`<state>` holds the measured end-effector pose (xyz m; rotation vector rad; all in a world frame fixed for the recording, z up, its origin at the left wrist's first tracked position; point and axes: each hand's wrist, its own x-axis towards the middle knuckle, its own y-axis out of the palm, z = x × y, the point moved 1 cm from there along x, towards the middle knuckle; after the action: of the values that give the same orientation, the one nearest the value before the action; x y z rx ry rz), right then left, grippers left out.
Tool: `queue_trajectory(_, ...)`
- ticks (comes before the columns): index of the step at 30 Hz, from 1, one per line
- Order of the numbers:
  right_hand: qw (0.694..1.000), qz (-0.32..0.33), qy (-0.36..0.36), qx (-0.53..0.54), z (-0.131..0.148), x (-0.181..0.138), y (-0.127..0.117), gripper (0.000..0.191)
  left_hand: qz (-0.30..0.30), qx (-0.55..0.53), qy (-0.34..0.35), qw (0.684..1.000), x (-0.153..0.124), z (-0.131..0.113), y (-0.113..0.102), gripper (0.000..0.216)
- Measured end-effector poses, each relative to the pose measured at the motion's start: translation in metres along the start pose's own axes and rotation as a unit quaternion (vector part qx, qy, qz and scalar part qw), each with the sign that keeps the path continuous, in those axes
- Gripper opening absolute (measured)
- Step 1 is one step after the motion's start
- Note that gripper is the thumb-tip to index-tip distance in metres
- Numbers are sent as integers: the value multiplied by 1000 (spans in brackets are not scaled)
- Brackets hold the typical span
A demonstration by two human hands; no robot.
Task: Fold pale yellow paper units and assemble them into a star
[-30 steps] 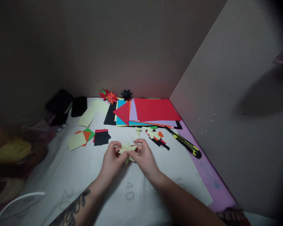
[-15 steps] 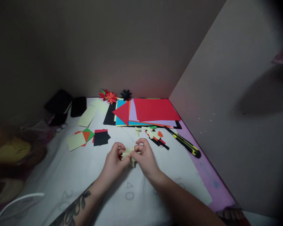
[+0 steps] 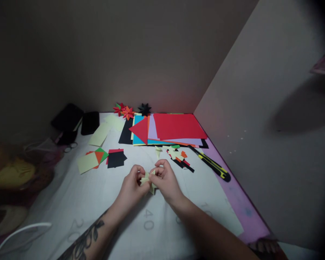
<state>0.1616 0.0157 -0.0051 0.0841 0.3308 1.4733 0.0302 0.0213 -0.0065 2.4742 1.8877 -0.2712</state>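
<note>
- Much of the pale yellow folded-paper star (image 3: pixel 146 177) is hidden behind the thumbs and fingers, so I can't count its spikes.
- The fingertips behind it are hard to make out; both forearms run off the bottom edge.
- Compared with a second ago, the star sits slightly nearer the person and more covered, and its lowest spike has swung from about 6 towards 5 o'clock.
- That spike points down to between 5 and 6 o'clock; others rise near 12 and 1. I can make out no clear long axis.
- The left hand (image 3: pixel 132 183) grips the star at its 9 o'clock side, the right hand (image 3: pixel 166 181) pinches it at 3, thumbs towards the person.
- The star is above the white printed cloth (image 3: pixel 124 231), with the black paper square (image 3: pixel 117 159) at 10 o'clock and the yellow-and-black plastic cutter (image 3: pixel 213 167) near 3.
</note>
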Motion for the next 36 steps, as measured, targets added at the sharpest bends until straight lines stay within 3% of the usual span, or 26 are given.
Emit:
queue_trajectory(25,997,-13,-24,-76,5,-1,0,35,63,63,-1,996,-2,-3,1,30)
queue_trajectory(32,999,-47,-15,10,6,4,-6,37,24,-9,-35,999,2,-4,-3,32)
queue_trajectory(36,999,-17,6,29,3,4,-5,39,-30,-66,-51,996,6,-5,-8,37)
